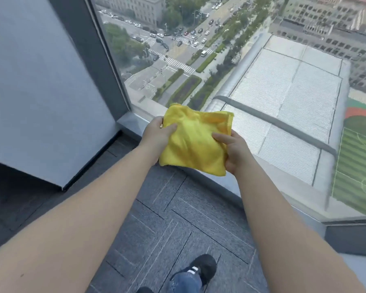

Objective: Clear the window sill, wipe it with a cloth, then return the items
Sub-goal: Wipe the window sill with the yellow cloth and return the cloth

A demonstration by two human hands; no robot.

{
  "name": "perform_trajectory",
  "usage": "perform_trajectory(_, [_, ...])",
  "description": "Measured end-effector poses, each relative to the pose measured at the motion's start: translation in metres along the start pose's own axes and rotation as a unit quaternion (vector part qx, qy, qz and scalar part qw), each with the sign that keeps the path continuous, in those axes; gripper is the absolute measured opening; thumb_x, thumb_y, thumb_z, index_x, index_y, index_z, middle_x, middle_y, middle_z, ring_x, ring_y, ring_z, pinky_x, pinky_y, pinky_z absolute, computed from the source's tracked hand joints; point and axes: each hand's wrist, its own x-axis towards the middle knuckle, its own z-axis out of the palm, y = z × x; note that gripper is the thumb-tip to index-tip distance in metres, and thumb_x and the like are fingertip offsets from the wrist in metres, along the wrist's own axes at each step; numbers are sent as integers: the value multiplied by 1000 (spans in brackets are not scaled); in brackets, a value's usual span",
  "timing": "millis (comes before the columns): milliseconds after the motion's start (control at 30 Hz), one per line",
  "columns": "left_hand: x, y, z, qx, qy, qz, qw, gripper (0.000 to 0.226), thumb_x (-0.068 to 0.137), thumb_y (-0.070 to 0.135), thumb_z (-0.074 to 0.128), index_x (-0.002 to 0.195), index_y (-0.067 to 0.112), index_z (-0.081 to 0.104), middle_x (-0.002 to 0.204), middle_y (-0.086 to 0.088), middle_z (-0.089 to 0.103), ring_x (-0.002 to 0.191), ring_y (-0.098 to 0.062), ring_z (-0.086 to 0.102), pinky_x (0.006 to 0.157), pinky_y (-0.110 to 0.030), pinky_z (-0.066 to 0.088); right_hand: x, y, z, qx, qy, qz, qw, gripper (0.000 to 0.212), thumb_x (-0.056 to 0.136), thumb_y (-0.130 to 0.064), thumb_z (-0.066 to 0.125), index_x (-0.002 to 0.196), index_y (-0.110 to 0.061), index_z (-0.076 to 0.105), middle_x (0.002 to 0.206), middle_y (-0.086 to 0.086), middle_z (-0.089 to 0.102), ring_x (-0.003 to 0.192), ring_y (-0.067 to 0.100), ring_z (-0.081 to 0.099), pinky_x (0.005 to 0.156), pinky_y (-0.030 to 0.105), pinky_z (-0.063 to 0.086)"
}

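A folded yellow cloth (195,140) is held in the air in front of the window, above the low grey window sill (133,123). My left hand (156,137) grips the cloth's left edge, thumb on top. My right hand (234,152) grips its right edge, with the thumb lying across the top. The sill runs from the left corner down to the right along the foot of the glass, and no items show on the part I see. The cloth and my hands hide a stretch of the sill.
A grey wall panel (36,92) stands at the left, meeting the dark window frame post (93,53). Dark grey carpet tiles (178,218) cover the floor. My black shoe (203,269) shows at the bottom. A raised sill section (351,237) lies at the lower right.
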Motion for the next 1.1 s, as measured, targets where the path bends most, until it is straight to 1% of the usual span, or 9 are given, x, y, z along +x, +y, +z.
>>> perform_trajectory(100, [-38,8,-67,-20,74,2,997,16,88,17,53,75,25,51,95,-6,61,97,-27,58,96,-49,48,-28,6,66,-29,-56,11,998,20,85,3,54,85,-16,57,85,4,62,76,23,60,70,36,52])
perform_trajectory(267, [-106,20,-170,-47,183,3,982,14,88,20,54,75,24,51,109,-12,61,108,-34,59,96,-51,48,-79,20,168,-84,-167,31,982,20,85,3,53,82,-16,57,83,6,61,75,23,59,76,39,51])
perform_trajectory(333, [-133,23,-205,-68,223,11,972,11,88,20,54,78,23,53,100,-9,63,101,-31,60,92,-47,50,-96,23,205,-113,-210,36,971,19,85,3,53,83,-15,57,82,6,61,74,23,59,72,38,51])
perform_trajectory(400, [-161,25,-238,-91,270,26,958,5,89,19,54,84,17,54,87,-2,60,86,-24,60,78,-37,51,-113,28,241,-142,-256,40,955,16,85,1,53,84,-15,57,83,6,62,74,23,59,70,37,51])
perform_trajectory(467, [-192,27,-266,-113,322,39,939,6,89,18,53,83,15,54,83,-1,58,78,-19,57,71,-30,49,-133,33,278,-168,-303,48,937,15,85,-1,54,85,-15,58,84,6,62,75,23,60,69,36,51])
perform_trajectory(633, [-277,17,-328,-136,445,50,884,6,89,17,53,90,12,57,97,-8,59,90,-23,56,80,-36,49,-195,62,353,-223,-409,55,883,15,85,-2,55,83,-17,59,83,3,63,75,21,60,63,33,50])
perform_trajectory(733, [-330,1,-359,-153,507,60,846,13,89,16,52,77,19,52,85,0,57,92,-23,56,84,-38,48,-238,89,391,-256,-463,63,846,12,86,-3,56,93,-13,59,88,4,63,78,22,60,65,34,51])
perform_trajectory(867, [-399,-25,-402,-167,577,58,797,7,90,15,50,83,16,51,80,4,52,87,-20,53,68,-31,44,-300,131,439,-302,-516,56,800,25,85,-7,58,109,-13,54,98,4,62,88,24,59,71,38,50])
perform_trajectory(1100, [-514,-79,-515,-158,658,30,735,10,89,16,52,98,13,54,96,-8,57,95,-24,53,85,-37,45,-414,229,545,-336,-583,62,737,15,87,-6,56,89,-21,54,87,-4,57,79,15,55,74,38,45])
